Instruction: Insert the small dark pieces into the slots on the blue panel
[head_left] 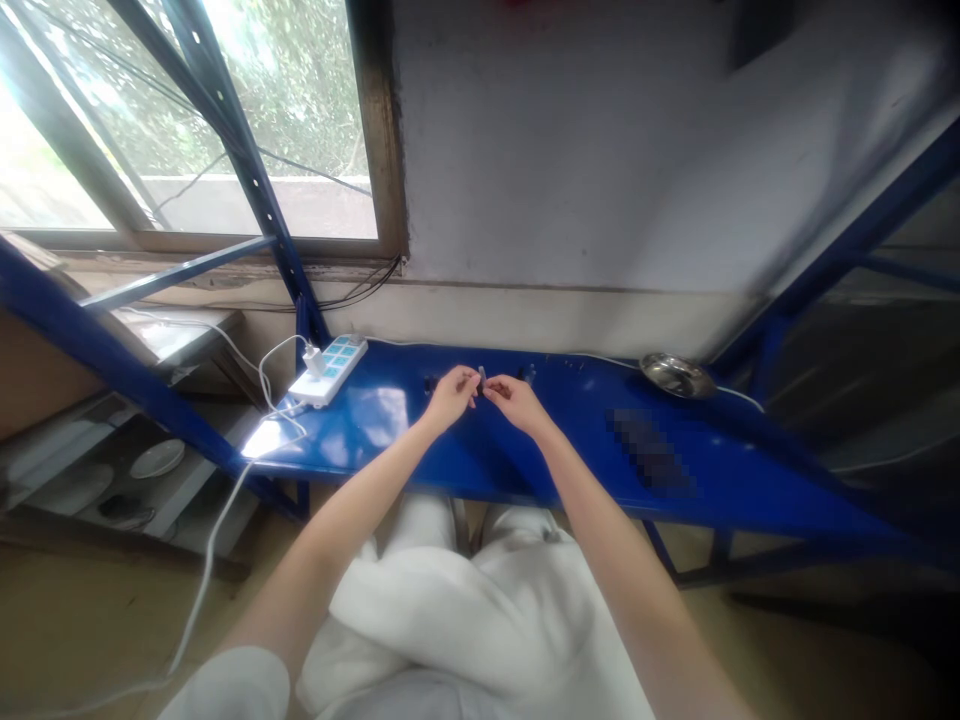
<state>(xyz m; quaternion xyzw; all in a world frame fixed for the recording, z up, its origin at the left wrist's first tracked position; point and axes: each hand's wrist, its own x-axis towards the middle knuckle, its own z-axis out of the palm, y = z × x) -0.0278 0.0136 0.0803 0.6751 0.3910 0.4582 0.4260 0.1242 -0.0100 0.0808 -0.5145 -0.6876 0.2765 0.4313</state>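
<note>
Over the middle of the blue table (420, 440), my left hand (452, 393) and my right hand (515, 401) meet fingertip to fingertip. Between them a small greyish, upright piece (482, 376) shows; its kind is too small to make out. The fingers of both hands are pinched against it. Just left of my left hand lies a small dark object (430, 383). Behind my right hand stand small dark and clear bits (529, 374), which I cannot name.
A white power strip (330, 370) with a plug and cable sits at the table's left end. At the right back is a shiny metal bowl (676, 375). A blurred dark item (649, 450) lies in front of it. Blue rack posts (259, 200) rise by the window.
</note>
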